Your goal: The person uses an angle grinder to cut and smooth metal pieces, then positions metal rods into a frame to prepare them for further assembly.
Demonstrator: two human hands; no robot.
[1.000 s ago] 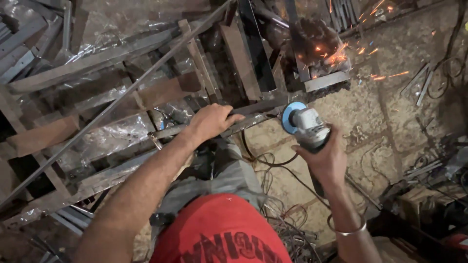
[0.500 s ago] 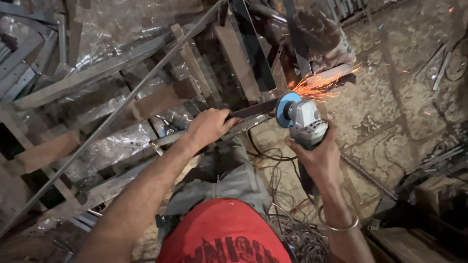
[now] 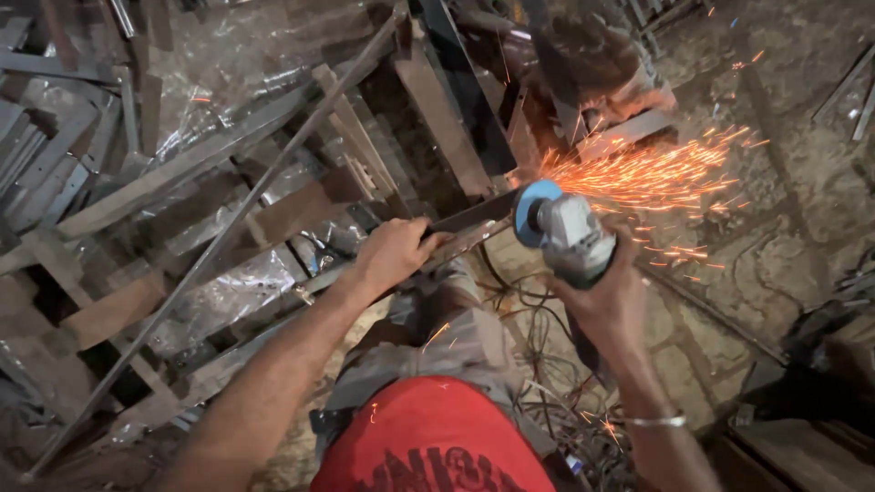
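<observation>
My left hand (image 3: 394,251) grips a flat metal bar (image 3: 467,219) of a steel frame, just left of the cutting spot. My right hand (image 3: 606,293) holds a grey angle grinder (image 3: 570,235) with a blue disc guard (image 3: 527,208). The disc touches the end of the bar and orange sparks (image 3: 652,173) spray to the right. A thin bracelet sits on my right wrist. My red shirt (image 3: 433,442) fills the bottom of the view.
Steel bars and strips (image 3: 182,173) with crumpled plastic sheet (image 3: 232,292) lie across the left half. Another person (image 3: 592,64) crouches beyond the frame at the top. Cables (image 3: 538,364) trail on the dirt floor. Scrap metal lies at the right edge.
The grinder disc has pressed onto the bar end and the spray of sparks has grown much larger, fanning right. My left hand has kept its hold on the bar.
</observation>
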